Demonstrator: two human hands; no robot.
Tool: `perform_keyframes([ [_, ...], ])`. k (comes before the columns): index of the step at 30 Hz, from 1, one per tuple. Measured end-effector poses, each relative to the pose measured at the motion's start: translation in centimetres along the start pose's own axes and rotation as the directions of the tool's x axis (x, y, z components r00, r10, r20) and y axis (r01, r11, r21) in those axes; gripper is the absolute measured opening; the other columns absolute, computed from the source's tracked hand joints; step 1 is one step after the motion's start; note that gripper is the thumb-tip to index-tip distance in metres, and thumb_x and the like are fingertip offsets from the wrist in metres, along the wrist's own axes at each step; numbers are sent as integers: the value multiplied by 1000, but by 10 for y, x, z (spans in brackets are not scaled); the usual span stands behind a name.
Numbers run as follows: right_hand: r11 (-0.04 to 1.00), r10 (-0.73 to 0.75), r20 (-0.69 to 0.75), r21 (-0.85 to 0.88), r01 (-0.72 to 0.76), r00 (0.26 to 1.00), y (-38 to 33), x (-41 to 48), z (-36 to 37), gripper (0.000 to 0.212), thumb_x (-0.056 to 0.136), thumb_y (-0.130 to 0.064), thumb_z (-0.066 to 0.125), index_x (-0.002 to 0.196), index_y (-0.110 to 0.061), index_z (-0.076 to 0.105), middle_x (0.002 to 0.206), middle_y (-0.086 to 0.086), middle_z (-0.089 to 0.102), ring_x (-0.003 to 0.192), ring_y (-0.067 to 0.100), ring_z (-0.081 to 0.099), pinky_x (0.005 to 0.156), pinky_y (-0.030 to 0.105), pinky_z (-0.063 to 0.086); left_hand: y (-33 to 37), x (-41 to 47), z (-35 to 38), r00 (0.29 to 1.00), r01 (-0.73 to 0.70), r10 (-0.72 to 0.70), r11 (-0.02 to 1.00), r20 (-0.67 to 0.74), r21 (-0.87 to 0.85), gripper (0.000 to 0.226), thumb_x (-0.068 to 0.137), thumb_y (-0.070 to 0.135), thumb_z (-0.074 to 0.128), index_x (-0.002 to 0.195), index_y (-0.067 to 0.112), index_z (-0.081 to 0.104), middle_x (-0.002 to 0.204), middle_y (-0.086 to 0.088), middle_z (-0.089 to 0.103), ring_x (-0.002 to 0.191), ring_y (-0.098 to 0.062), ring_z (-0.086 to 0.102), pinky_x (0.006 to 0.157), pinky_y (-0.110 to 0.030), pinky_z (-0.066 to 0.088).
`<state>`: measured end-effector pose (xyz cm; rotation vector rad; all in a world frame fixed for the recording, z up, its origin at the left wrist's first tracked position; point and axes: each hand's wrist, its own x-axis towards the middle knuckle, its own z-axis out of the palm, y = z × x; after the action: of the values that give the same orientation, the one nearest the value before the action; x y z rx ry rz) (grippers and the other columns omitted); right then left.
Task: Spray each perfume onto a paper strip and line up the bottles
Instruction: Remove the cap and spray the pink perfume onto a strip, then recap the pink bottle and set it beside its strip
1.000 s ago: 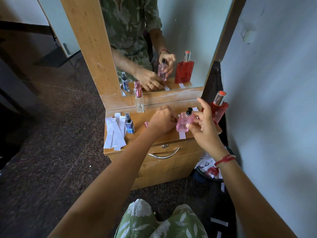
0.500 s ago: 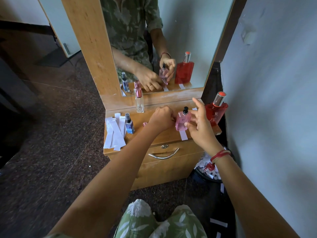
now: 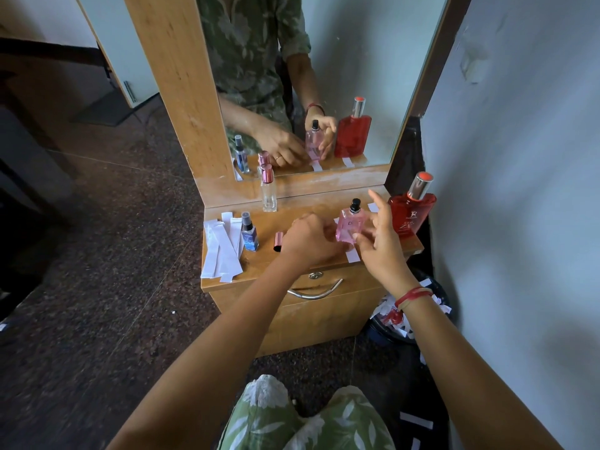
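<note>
Gripping pink bottle (image 3: 349, 226) in right hand (image 3: 383, 246), thumb and fingers pinching its sides, index raised; keeping it upright over strip (image 3: 353, 256) on dresser (image 3: 302, 210), beside red bottle (image 3: 410, 213). Curling left hand (image 3: 310, 238) beside bottle; hold not discernible.

"How many perfume bottles are on the dresser top (image 3: 302, 207)?"

"Four: one red bottle (image 3: 411, 212), one pink bottle (image 3: 348, 227), one clear bottle (image 3: 269, 194) with a pink cap on it, and one small blue bottle (image 3: 249, 234)."

"Any loose caps?"

"One pink cap (image 3: 278, 241), lying on its side."

"And paper strips?"

"One overlapping pile (image 3: 220, 251); several, but I can't count them exactly. There's one strip (image 3: 353, 256) under the pink bottle and one strip end (image 3: 372, 207) beside the red one."

"Hands?"

"Two, the left hand (image 3: 310, 238) and the right hand (image 3: 381, 245), and one red thread band (image 3: 414, 295)."

"Anything else?"

"One mirror (image 3: 373, 60), one drawer (image 3: 350, 289) with one metal handle (image 3: 315, 293), and one bin (image 3: 378, 334) of paper scraps."
</note>
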<state>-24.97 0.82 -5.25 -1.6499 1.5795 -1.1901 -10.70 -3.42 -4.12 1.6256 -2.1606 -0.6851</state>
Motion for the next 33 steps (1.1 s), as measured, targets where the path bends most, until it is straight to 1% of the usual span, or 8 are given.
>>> perform_keyframes([
  [9, 1000, -20, -20, -15, 19, 1000, 2, 1, 6, 72, 89, 9, 50, 146, -22, 19, 115, -4, 50, 114, 18, 57, 100, 31, 45, 6, -3, 7, 990, 57, -54, 998, -133, 19, 16, 85, 34, 66, 87, 19, 70, 88, -5, 61, 81, -25, 59, 55, -27, 37],
  [14, 999, -49, -58, 20, 50, 997, 2, -19, 6, 72, 89, 9, 53, 149, -13, 18, 130, -9, 42, 122, -5, 43, 102, 13, 36, 5, -5, 12, 986, 64, -63, 998, -155, 5, 15, 84, 33, 67, 88, 19, 69, 93, -7, 62, 85, -28, 61, 64, -33, 51],
  [17, 998, -51, -150, 40, 58, 987, 0, -39, 2, 71, 90, 3, 56, 146, -25, 21, 133, -1, 45, 127, 6, 43, 107, 21, 36, 5, -3, 10, 982, 90, -84, 995, -170, 30, 20, 85, 35, 66, 91, 16, 68, 95, -6, 62, 86, -26, 60, 58, -29, 43],
  [20, 996, -74, -246, 30, 84, 966, -3, -53, -11, 64, 91, -2, 57, 145, -18, 27, 130, 1, 50, 123, 11, 50, 105, 25, 41, 6, -2, 7, 984, 99, -91, 994, -150, 46, 19, 85, 34, 67, 91, 16, 68, 95, -5, 63, 85, -24, 60, 54, -27, 38],
  [24, 987, -148, -453, -13, 160, 879, -14, -60, -44, 44, 91, -3, 58, 129, -19, 45, 112, 0, 60, 105, 4, 59, 92, 14, 46, 9, -9, 1, 988, 95, -91, 995, -124, 24, 21, 86, 33, 67, 94, 13, 64, 93, -5, 59, 86, -25, 61, 56, -29, 36],
  [27, 983, -128, -636, 20, 182, 761, -11, -54, -74, 31, 86, -5, 64, 98, -32, 55, 90, -7, 61, 83, -6, 59, 77, 8, 44, 17, -31, -5, 949, 55, -75, 996, -305, -74, 38, 82, 37, 72, 111, 14, 63, 104, -4, 57, 92, -22, 59, 61, -27, 39],
  [30, 988, 61, -516, 153, 21, 854, -2, -35, -95, 36, 79, -10, 74, 107, -26, 56, 102, -4, 60, 94, 1, 58, 87, 14, 45, 36, -63, 7, 888, -133, 106, 991, -448, -30, 29, 85, 39, 67, 105, 19, 64, 100, 2, 57, 86, -15, 54, 56, -26, 43],
  [33, 977, 193, -218, 137, -166, 957, 8, -13, -102, 66, 76, -13, 77, 133, -19, 45, 133, 1, 50, 120, 12, 48, 105, 26, 37, 54, -76, 45, 823, -385, 453, 889, -344, 249, 16, 80, 23, 73, 92, 14, 66, 94, -2, 62, 81, -23, 61, 48, -30, 49],
])
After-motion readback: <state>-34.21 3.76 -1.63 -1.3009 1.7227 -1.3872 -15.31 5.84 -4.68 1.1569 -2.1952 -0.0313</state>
